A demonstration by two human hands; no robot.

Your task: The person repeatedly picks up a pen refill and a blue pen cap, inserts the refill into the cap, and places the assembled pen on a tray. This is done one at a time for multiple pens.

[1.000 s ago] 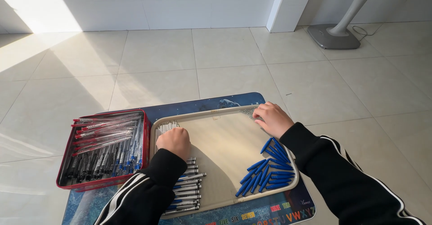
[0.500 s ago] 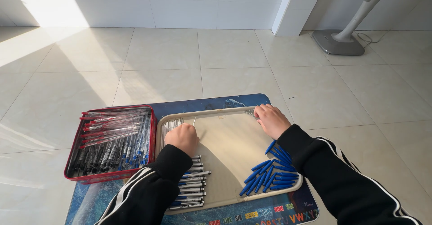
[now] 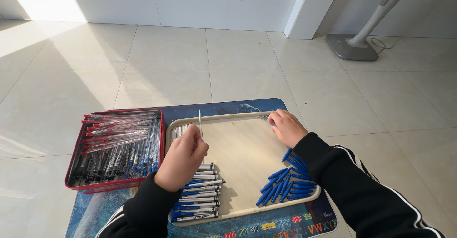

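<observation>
A person's left hand [image 3: 181, 157] pinches a thin white pen refill [image 3: 200, 123] upright, its long axis pointing away over the beige plastic tray [image 3: 238, 152], while the right hand [image 3: 286, 127], fingers curled, rests at the tray's far right corner, far from the refill

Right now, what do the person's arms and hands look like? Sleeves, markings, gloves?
Both hands are bare: left hand, right hand, no gloves, rings or watch visible. Both arms wear black long sleeves with snug cuffs at the wrist. White stripes run down the outside of the left sleeve and the right sleeve, track-jacket style.
</observation>
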